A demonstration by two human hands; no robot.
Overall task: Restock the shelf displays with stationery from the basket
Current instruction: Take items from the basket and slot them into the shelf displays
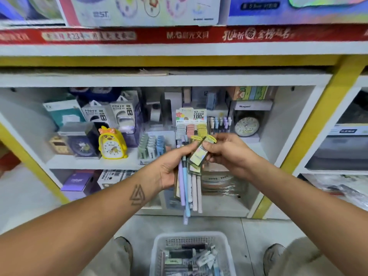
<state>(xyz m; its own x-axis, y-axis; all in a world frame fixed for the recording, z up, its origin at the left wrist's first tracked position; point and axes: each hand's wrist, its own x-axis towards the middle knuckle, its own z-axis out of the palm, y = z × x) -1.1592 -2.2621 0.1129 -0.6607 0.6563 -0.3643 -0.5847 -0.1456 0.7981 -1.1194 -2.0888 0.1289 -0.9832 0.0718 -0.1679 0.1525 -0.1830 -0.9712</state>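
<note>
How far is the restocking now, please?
Done: cannot tell; the lead display already holds stock. In hand: left hand grips pens; right hand pinches a small yellow pack. Left: the basket still holds stationery.

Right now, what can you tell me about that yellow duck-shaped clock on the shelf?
The yellow duck clock stands upright on the white shelf, left of the hands. It looks like glossy plastic, with an orange bow on top, a small orange beak and a round white dial with dark numerals below. A dark boxed clock sits close on its left; whether they touch is unclear. Neither hand touches it.
</note>
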